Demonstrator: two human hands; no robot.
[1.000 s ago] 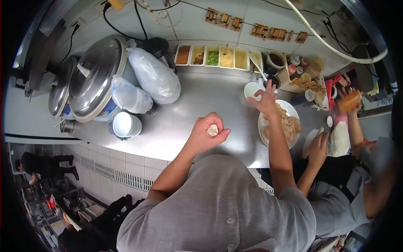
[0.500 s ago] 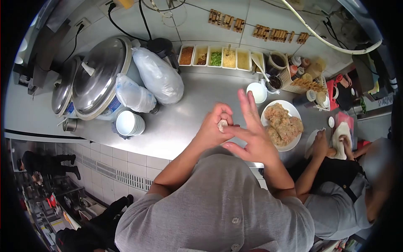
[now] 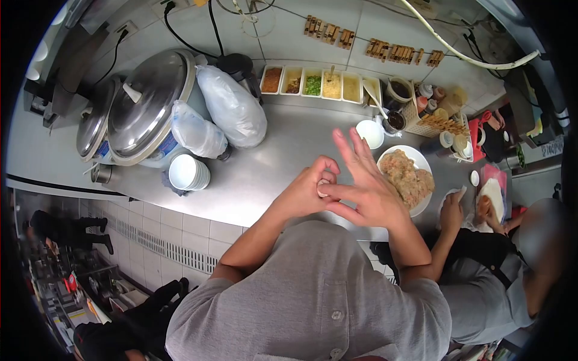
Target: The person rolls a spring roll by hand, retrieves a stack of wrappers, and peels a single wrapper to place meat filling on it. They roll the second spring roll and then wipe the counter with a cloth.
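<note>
My left hand is closed, its curled fingers around a small pale dough piece that is mostly hidden. My right hand meets it from the right, a finger reaching to the dough while the other fingers stretch upward, spread apart. Both hands are above the near edge of the steel counter. Just beyond my right hand lies a white plate heaped with pale minced meat filling. A white bowl stands behind that plate.
Seasoning trays line the wall, beside a basket of bottles. Lidded pots, plastic bags and stacked white bowls occupy the left. A co-worker handles something pale close on my right. Other people are behind, lower left.
My right hand has tilted slightly left over the dough piece, covering more of it. The co-worker's hand has lifted something pale. The view has shifted slightly.
</note>
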